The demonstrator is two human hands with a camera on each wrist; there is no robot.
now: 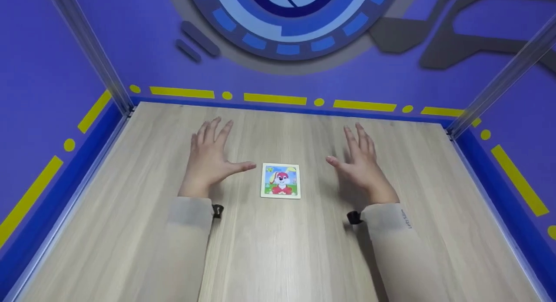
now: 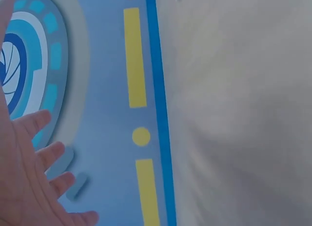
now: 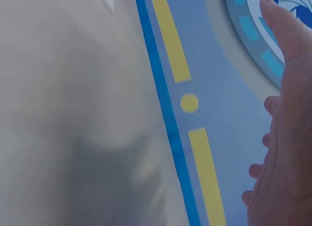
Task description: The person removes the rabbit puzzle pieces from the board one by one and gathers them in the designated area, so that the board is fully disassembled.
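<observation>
A small, nearly square picture puzzle or card (image 1: 280,181) with a pale border lies flat on the wooden table. Its picture is a red and white cartoon dog or rabbit on green and blue. To its left is my left hand (image 1: 209,158), fingers spread, its thumb pointing at the card's upper left corner without touching it. My right hand (image 1: 360,165) hovers farther off on the other side, thumb toward the card. Both hands hold nothing. In the wrist views, the left palm (image 2: 29,172) and the right hand (image 3: 290,133) appear at the outer edges.
The light wood table (image 1: 278,250) is bounded by a blue-purple back wall (image 1: 269,78) with yellow dashes. Side walls stand at left and right, with metal posts (image 1: 100,63) in the corners. Dark wrist straps (image 1: 354,217) show at the sleeve cuffs.
</observation>
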